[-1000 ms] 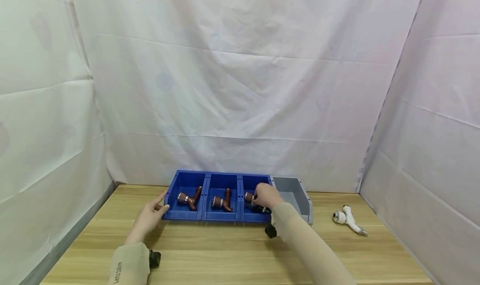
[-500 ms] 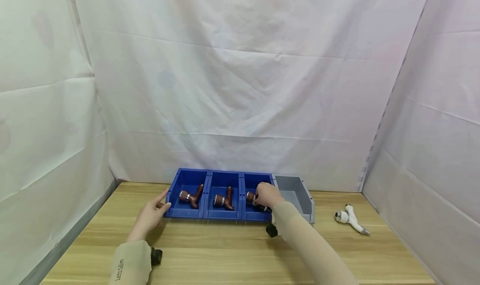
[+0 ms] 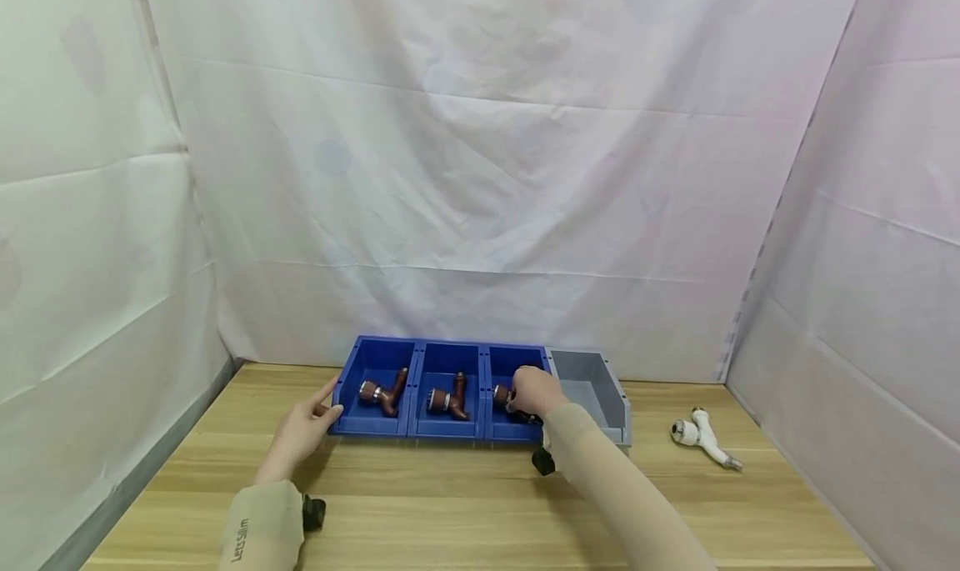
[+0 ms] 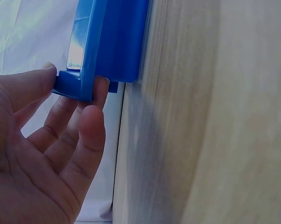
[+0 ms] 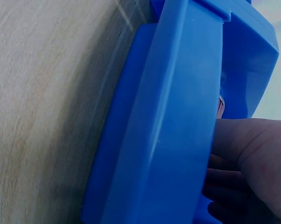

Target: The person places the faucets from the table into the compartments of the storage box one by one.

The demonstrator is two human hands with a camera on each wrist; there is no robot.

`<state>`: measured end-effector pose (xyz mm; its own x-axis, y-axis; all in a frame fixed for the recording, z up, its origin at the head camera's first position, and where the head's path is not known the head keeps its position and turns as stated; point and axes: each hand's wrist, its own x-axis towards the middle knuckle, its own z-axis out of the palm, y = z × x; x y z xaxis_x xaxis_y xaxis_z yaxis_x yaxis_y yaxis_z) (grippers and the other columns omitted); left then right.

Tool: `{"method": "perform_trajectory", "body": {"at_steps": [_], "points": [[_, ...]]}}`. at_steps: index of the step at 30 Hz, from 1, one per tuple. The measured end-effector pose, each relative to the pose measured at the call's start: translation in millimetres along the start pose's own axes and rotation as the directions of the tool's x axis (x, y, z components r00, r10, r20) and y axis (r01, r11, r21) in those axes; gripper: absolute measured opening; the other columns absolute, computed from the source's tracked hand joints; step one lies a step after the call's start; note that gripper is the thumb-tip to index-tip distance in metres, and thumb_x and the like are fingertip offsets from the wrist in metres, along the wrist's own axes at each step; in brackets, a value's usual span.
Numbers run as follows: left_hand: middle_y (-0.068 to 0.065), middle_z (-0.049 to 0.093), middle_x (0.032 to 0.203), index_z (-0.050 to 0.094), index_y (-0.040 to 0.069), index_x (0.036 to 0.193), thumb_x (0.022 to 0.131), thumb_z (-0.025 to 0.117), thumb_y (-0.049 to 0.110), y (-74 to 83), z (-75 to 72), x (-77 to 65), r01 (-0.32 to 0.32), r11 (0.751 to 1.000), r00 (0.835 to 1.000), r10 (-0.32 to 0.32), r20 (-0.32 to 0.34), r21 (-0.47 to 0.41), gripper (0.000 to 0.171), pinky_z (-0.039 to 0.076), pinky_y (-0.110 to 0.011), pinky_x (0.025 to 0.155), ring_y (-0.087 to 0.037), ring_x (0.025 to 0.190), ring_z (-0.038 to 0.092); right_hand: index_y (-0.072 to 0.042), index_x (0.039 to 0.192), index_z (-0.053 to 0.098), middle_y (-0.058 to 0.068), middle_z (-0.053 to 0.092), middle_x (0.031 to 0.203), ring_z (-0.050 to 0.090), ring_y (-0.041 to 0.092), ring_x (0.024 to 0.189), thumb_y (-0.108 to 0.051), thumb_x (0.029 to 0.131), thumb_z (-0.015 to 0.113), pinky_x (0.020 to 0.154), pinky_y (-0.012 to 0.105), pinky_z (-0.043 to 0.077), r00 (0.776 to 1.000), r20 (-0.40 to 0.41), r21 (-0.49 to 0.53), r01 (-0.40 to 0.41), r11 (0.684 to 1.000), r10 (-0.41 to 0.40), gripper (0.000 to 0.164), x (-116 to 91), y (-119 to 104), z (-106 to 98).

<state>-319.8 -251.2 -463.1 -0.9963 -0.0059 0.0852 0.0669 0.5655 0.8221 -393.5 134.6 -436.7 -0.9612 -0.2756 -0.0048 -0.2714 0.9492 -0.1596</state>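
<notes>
My left hand [image 3: 298, 431] pinches the outer left rim of the leftmost blue bin [image 3: 341, 421]. In the left wrist view its thumb is on one side of the blue rim [image 4: 88, 60] and its fingers are on the other. My right hand [image 3: 537, 390] reaches into the third blue bin [image 3: 501, 430] and grips a brown faucet [image 3: 501, 394] lying there. Most of that faucet is covered by the hand. In the right wrist view the bin's front wall [image 5: 168, 126] hides the fingertips. A similar brown faucet [image 3: 386, 398] lies in the first bin, another faucet [image 3: 448, 403] in the second.
A grey bin [image 3: 588, 388] adjoins the blue row on its right. Farther right, a white faucet [image 3: 705, 438] lies on the wooden table [image 3: 420, 504]. White cloth [image 3: 480, 179] hangs close behind the bins and along both sides.
The head view has shifted slightly. Both hands stay in the same places relative to the bins, and the faucets have not visibly moved.
</notes>
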Motion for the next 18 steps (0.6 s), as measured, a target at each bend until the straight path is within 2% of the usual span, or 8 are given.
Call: {"method": "perform_trajectory", "body": {"at_steps": [4,11,18], "points": [[-0.022,0.063,0.098,0.036,0.008,0.150,0.098,0.057,0.015,0.9,-0.3,0.1,-0.002,1.000,1.000,0.002,-0.005,0.004,0.056,0.050,-0.035,0.052,-0.023,0.055,0.056,-0.016,0.053,0.051,-0.002,0.051,0.057,0.046,0.012,0.046,-0.022,0.078,0.082,0.051,0.030,0.040,1.000,0.000,-0.010,-0.006,1.000,0.006,0.041,-0.4,-1.6,-0.5],[-0.021,0.064,0.097,0.037,0.008,0.149,0.098,0.057,0.015,1.5,-1.2,0.5,-0.006,1.000,1.000,0.006,-0.012,0.020,0.056,0.048,-0.034,0.053,-0.021,0.055,0.054,-0.016,0.058,0.060,-0.003,0.053,0.065,0.050,0.013,0.052,-0.022,0.077,0.083,0.054,0.032,0.045,1.000,0.003,-0.017,-0.011,1.000,0.011,0.031,-1.0,-3.5,-1.1],[-0.017,0.062,0.091,0.037,0.007,0.149,0.098,0.057,0.014,2.9,0.0,-1.5,0.002,1.000,1.000,-0.003,-0.010,-0.004,0.055,0.048,-0.035,0.052,-0.023,0.054,0.054,-0.016,0.057,0.060,-0.003,0.054,0.064,0.050,0.013,0.052,-0.021,0.078,0.082,0.053,0.032,0.044,1.000,0.008,-0.024,-0.010,1.000,0.010,0.030,-1.3,-1.4,2.4]]}}
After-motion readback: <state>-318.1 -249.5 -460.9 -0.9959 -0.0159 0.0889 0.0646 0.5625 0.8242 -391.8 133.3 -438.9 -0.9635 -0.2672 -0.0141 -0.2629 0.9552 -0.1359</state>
